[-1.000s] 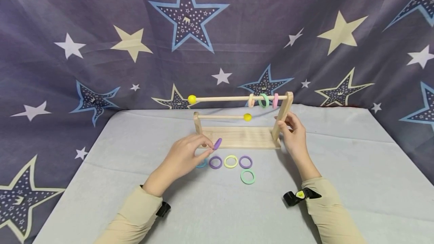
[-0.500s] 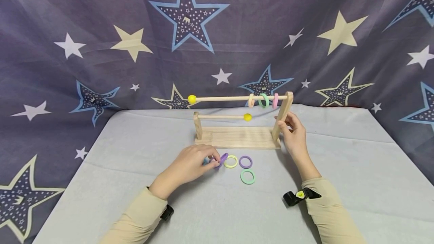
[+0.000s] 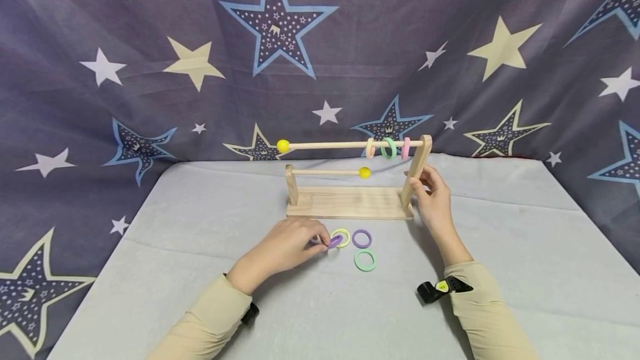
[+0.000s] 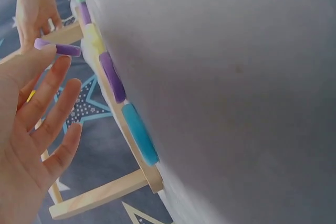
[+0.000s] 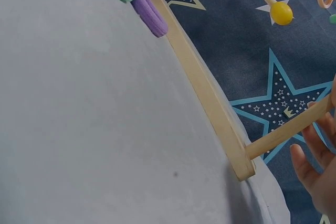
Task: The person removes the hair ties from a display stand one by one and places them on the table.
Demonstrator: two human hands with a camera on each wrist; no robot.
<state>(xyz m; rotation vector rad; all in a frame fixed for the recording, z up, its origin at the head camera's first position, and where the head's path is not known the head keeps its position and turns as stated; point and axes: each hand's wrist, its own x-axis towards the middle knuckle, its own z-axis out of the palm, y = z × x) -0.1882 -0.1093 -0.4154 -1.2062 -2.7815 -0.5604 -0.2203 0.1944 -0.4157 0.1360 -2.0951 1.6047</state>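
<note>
Left hand [image 3: 291, 242]: we pinch a purple ring [image 4: 68, 50]
Right hand [image 3: 434, 199]: we grip the wooden upright [image 3: 419, 165]
Ring axis: slanting toward tabletop's [image 3: 500, 238] far-right corner

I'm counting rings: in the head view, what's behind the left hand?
Part of a purple ring shows; the blue ring is covered, but the left wrist view shows it.
</note>
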